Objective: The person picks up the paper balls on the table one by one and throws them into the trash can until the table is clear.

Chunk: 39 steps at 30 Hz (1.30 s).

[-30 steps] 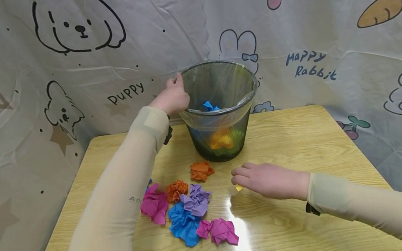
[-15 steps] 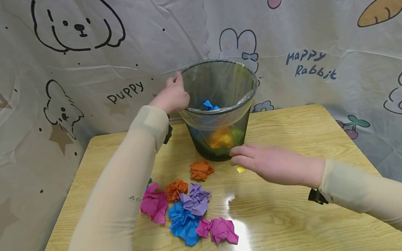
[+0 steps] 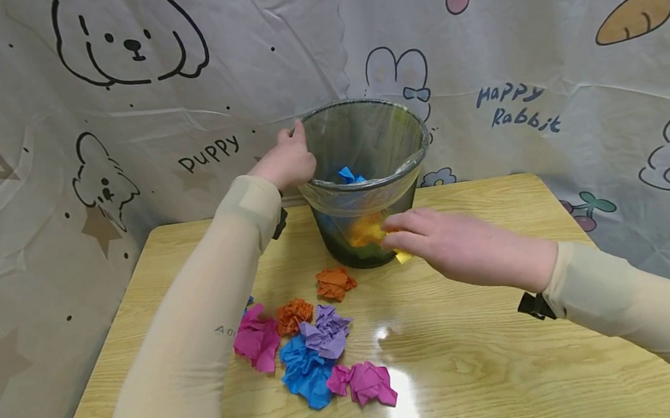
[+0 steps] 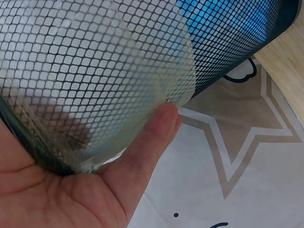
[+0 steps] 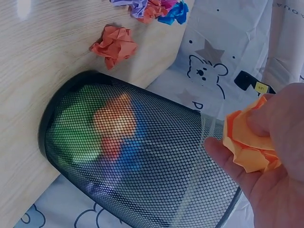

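A black mesh wastebasket (image 3: 363, 187) with a clear plastic liner stands at the back of the table, crumpled paper showing inside. My left hand (image 3: 288, 160) grips its rim on the left; in the left wrist view the thumb (image 4: 152, 137) lies along the outside of the mesh over the liner, the fingers hidden by the rim. In front of the basket's right side, my right hand (image 3: 461, 241) holds a crumpled yellow-orange paper ball (image 5: 249, 137) between thumb and fingers. Only a yellow corner of it shows in the head view.
Several crumpled papers lie left of centre on the wooden table (image 3: 488, 354): an orange ball (image 3: 335, 284) close before the basket, another orange one (image 3: 294, 317), a purple one (image 3: 327, 332), a blue one (image 3: 308, 372) and magenta ones (image 3: 372, 384). A printed curtain (image 3: 298, 41) hangs behind.
My right hand has risen from low over the table toward the basket, carrying the yellow-orange paper ball. The left hand stays on the rim, and the basket has not moved.
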### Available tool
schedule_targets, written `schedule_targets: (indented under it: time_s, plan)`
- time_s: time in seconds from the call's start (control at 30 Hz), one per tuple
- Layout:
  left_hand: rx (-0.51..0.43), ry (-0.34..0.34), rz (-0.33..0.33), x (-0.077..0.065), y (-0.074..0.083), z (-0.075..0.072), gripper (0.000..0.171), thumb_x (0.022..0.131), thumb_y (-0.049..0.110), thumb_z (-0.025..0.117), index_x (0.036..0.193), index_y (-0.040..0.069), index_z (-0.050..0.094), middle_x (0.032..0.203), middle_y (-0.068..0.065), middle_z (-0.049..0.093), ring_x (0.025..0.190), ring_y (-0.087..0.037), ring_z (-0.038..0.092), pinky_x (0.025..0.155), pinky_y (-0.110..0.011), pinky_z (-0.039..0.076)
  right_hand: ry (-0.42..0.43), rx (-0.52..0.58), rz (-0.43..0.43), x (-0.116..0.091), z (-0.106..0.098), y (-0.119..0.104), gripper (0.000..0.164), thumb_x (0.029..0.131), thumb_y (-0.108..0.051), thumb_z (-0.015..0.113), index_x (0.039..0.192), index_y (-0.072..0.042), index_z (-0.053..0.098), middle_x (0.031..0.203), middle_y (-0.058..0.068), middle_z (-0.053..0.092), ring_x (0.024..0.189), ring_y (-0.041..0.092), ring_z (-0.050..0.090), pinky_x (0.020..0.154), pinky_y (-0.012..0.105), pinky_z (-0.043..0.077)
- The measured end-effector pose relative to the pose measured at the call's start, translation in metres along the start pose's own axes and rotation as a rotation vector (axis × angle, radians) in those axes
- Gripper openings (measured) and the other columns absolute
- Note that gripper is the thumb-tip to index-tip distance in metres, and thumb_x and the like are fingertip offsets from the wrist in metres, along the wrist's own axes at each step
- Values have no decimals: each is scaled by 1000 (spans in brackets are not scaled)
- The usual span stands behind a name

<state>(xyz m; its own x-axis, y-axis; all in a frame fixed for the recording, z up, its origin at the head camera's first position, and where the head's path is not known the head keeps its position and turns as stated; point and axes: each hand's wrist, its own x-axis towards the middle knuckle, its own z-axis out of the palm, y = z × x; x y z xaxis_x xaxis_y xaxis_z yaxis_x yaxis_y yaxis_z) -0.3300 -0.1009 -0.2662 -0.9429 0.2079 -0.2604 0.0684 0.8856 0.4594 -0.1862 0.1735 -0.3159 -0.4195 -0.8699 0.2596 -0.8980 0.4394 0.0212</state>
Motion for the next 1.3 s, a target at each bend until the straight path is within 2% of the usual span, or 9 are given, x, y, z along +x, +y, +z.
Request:
schedule_targets:
  time_s: [0.23, 0.47, 0.6, 0.8, 1.0, 1.3]
  plan:
    - [2, -1, 0, -1, 1, 0, 74, 102, 11, 21, 158, 18, -27, 168, -15, -21, 54, -16, 25, 55, -34, 32, -23, -4, 3, 5, -12, 1, 65, 87, 19, 62, 141, -17, 57, 144, 10, 54, 121, 28, 59, 81, 39, 58]
    - [5, -3, -10, -1, 0, 0, 74, 102, 12, 21, 158, 19, -28, 168, -15, -21, 55, -16, 25, 55, -35, 33, 116, 32, -27, 13, -25, 16, 50, 91, 15, 63, 135, -10, 59, 134, 13, 60, 116, 31, 61, 91, 45, 54]
    - [-2, -1, -7, 0, 0, 0, 75, 102, 11, 22, 158, 18, -28, 168, -15, -21, 55, -16, 26, 56, -35, 33, 168, 43, -25, 16, -35, 27, 51, 92, 14, 61, 137, -11, 59, 135, 14, 59, 118, 31, 60, 95, 48, 52]
    - [-4, -3, -9, -1, 1, 0, 75, 102, 10, 22, 157, 19, -28, 167, -15, -21, 55, -16, 26, 55, -35, 33, 160, 47, 34, 17, -51, 43, 58, 91, 14, 59, 139, -17, 60, 141, 17, 54, 122, 36, 58, 95, 50, 51]
    - [-3, -6, -13, -1, 1, 0, 75, 102, 10, 22, 158, 19, -28, 167, -15, -22, 55, -16, 27, 56, -36, 34, 155, 59, 138, 19, -60, 61, 47, 91, 15, 59, 131, -9, 64, 143, 16, 52, 120, 34, 58, 92, 46, 53]
    - [-3, -4, -19, 0, 1, 0, 75, 102, 11, 22, 158, 19, -28, 167, -15, -22, 56, -17, 27, 58, -37, 35, 169, 71, 260, 28, -75, 82, 41, 95, 12, 54, 132, -5, 63, 146, 16, 49, 121, 35, 57, 93, 48, 52]
